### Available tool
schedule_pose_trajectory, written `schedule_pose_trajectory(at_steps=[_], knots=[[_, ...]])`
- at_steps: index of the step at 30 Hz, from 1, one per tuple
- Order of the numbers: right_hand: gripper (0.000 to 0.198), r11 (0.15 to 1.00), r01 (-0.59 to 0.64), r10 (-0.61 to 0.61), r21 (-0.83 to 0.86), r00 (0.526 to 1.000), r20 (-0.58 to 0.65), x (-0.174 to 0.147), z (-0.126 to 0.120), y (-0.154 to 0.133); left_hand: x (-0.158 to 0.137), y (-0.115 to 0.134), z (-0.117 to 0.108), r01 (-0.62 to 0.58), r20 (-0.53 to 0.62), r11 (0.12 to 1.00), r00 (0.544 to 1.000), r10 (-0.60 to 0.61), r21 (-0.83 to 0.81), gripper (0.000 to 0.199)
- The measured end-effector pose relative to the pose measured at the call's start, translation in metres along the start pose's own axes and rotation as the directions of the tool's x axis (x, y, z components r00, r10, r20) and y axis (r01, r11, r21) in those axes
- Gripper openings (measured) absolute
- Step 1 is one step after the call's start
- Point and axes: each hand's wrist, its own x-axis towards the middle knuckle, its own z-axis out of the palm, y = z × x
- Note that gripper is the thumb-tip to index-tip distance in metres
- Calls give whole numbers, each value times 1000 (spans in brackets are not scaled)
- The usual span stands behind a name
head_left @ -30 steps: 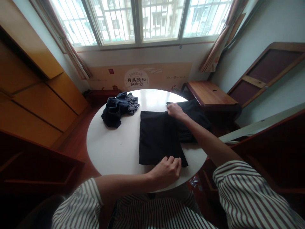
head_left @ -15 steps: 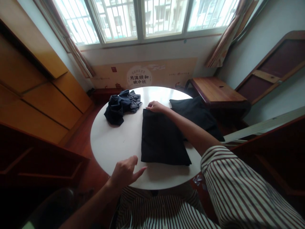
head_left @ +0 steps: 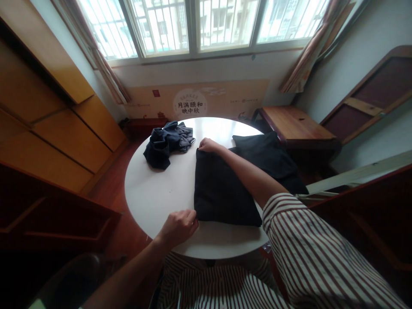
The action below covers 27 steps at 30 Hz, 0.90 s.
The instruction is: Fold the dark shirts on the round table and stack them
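A black folded garment (head_left: 223, 189) lies flat on the round white table (head_left: 154, 195); its exact kind cannot be made out. My left hand (head_left: 180, 226) pinches its near left corner, fingers closed. At the far left corner, my right hand (head_left: 208, 145) grips the cloth between thumb and fingers, and my right forearm crosses over the garment. Another black garment (head_left: 268, 154) is spread at the table's right side, partly behind my arm and reaching past the edge. A crumpled dark navy and grey garment (head_left: 167, 143) sits at the back left.
A low wooden side table (head_left: 296, 122) stands behind on the right. Wooden cabinets (head_left: 74, 133) line the left wall. A dark red wooden piece of furniture (head_left: 54, 214) is at the left, and a barred window (head_left: 222, 21) is ahead.
My left hand has moved right and up from beside the cloth and closed on its near left corner. My right hand has closed on the far left corner. The view has shifted slightly.
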Motion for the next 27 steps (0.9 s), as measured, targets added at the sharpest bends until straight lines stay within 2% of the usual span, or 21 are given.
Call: schedule_pose_trajectory(at_steps=[5,10,13,16,18,20,22,24,27], knots=[[20,999,-18,16,-41,999,-45,2,6,-3,-4,2,4,-175,-3,984,984,175,5,20],[20,995,-18,8,-101,995,-104,-9,10,-12,-2,1,-2,-279,115,960,954,277,-4,19],[26,990,21,-45,-141,984,-170,-30,13,-25,9,-4,-13,-294,124,954,946,300,-62,22],[36,979,106,-140,-172,969,-205,-61,23,-41,32,-13,-22,-276,23,951,959,281,-138,27],[41,975,147,-178,-164,965,-192,-82,35,-50,48,-18,-22,-272,-3,942,961,277,-198,23],[52,982,128,-149,-136,978,-149,-98,49,-56,60,-18,-16,-292,47,919,948,315,-265,29],[64,988,85,-101,-128,988,-118,-108,64,-58,62,-13,-6,-293,131,903,929,347,-314,46],[72,988,69,-87,-140,988,-130,-112,76,-57,57,-7,3,-253,204,907,921,333,-337,58],[75,984,82,-110,-157,978,-176,-111,87,-54,45,2,10,-190,275,914,914,298,-358,66]])
